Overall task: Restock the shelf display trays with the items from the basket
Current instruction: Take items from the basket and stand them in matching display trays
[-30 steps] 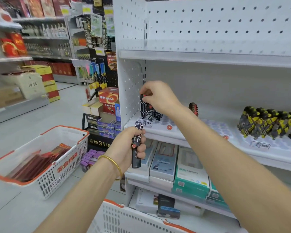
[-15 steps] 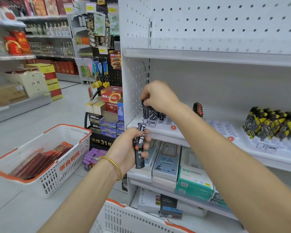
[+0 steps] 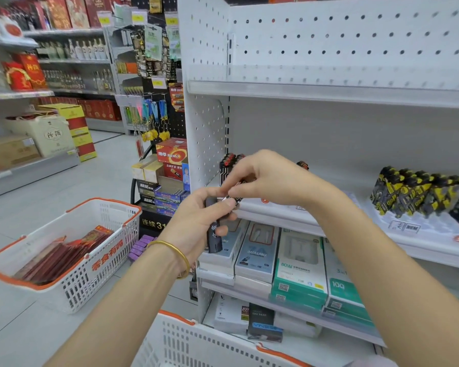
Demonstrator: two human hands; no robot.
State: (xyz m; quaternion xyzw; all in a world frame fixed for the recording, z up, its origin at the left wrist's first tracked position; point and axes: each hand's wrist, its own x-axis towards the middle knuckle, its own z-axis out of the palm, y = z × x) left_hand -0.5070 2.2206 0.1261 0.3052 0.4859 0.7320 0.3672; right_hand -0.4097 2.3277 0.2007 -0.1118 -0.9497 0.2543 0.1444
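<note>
Your left hand (image 3: pixel 196 221) is curled round a small bundle of slim black plastic lighters (image 3: pixel 213 238), held upright just in front of the white metal shelf (image 3: pixel 289 222), below the white moulded display tray (image 3: pixel 265 209). Your right hand (image 3: pixel 270 178) pinches the top end of one of them between thumb and forefinger, its other fingers loosely bent and holding nothing. A row of black-and-white patterned lighters with red caps (image 3: pixel 228 162) already stands at the tray's left back corner. I judge these lighters light, rigid and rather slick, so a bundle can fan out or drop one; take each by its upper end, draw it straight up, and seat it base-first in the tray. The white plastic basket with an orange rim (image 3: pixel 196 345) sits below you, its contents hidden
</note>
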